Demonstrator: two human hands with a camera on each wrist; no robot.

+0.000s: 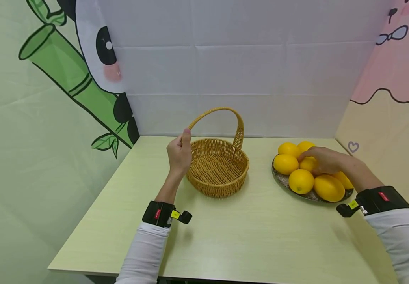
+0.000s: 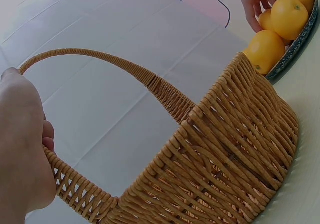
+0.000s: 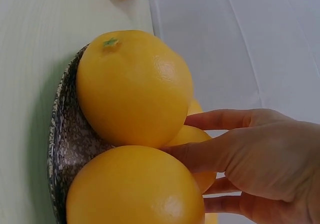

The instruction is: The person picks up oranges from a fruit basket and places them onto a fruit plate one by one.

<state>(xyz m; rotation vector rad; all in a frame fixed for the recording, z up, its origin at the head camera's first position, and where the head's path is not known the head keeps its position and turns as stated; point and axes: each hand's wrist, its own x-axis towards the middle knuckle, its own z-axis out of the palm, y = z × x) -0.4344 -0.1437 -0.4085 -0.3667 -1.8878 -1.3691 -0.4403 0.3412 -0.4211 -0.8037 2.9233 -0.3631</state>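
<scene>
My left hand (image 1: 179, 154) grips the handle (image 1: 240, 132) of a round wicker basket (image 1: 218, 191) by its left side. In the left wrist view the basket's woven wall (image 2: 215, 159) shows close up; in the head view its inside is bare. On the right, my right hand (image 1: 328, 159) reaches over a dark speckled plate (image 1: 280, 182) heaped with several yellow-orange oranges. Its thumb and fingers curl round one orange (image 3: 202, 180) in the middle of the heap, partly hidden by the hand. A larger orange (image 3: 135, 88) with a green stem mark sits right beside the thumb.
Basket and plate stand apart on a pale wooden table (image 1: 225, 236), the plate near its right edge. Behind rises a pale cloth backdrop (image 1: 240, 71), with printed cartoon sheets on both sides. Each wrist wears a black strap (image 1: 158, 213) with a small camera.
</scene>
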